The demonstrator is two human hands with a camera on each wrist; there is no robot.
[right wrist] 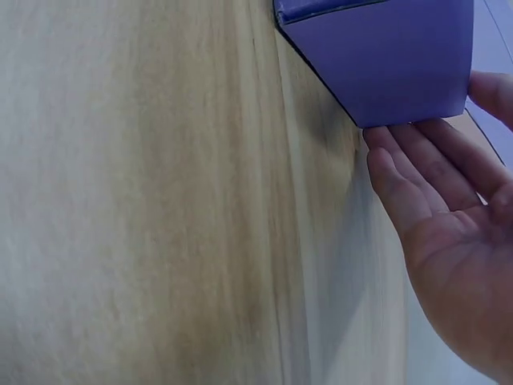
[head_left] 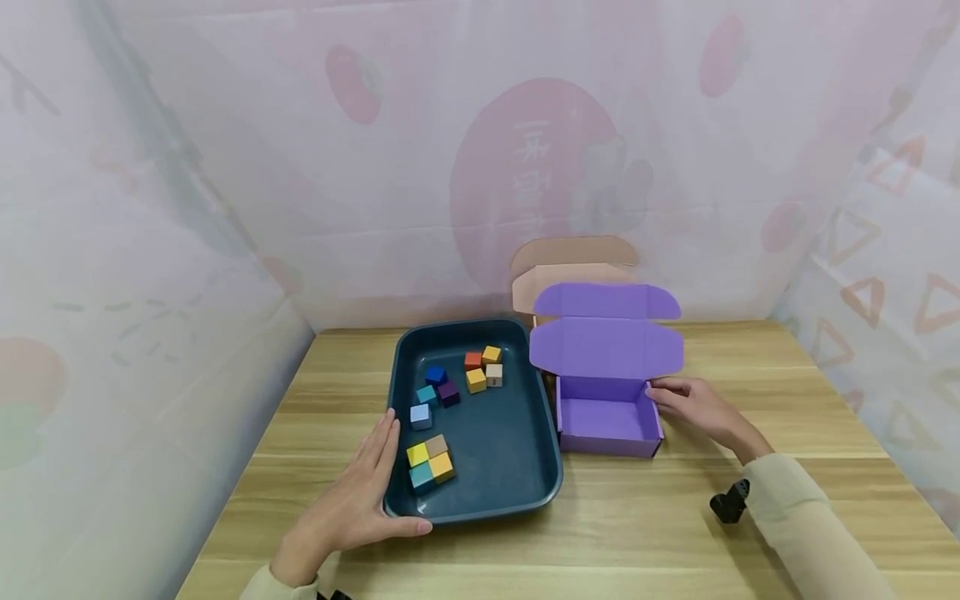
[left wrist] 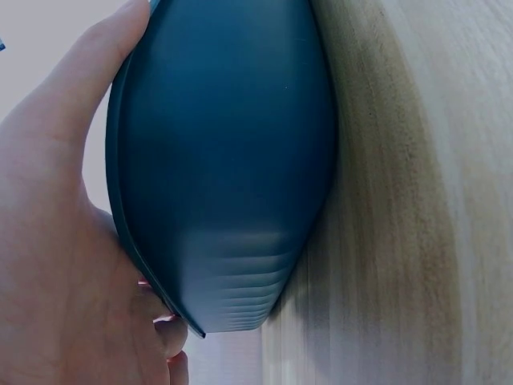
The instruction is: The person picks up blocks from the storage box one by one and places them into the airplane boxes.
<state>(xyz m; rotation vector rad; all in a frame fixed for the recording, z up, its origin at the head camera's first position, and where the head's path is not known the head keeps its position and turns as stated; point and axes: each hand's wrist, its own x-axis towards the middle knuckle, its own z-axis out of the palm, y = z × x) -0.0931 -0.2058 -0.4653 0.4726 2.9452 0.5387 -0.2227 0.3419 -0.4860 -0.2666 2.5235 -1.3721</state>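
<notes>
A dark teal tray [head_left: 502, 450] lies on the wooden table with several small coloured cubes in loose groups. My left hand [head_left: 356, 487] rests along its left rim, fingers extended over that side and thumb by the front corner. In the left wrist view the palm sits beside the outer wall of the tray [left wrist: 224, 160]. Right of the tray stands a purple cardboard box [head_left: 611, 446], lid raised and no contents showing. My right hand [head_left: 701, 408] holds its right side near the back corner. In the right wrist view the thumb is on the top edge and the fingers touch the back edge.
Behind the purple box stands a light brown cardboard box [head_left: 573, 250] with its lid up, its lower part hidden. Printed cloth [head_left: 420, 192] walls off the back and both sides of the table [head_left: 637, 533].
</notes>
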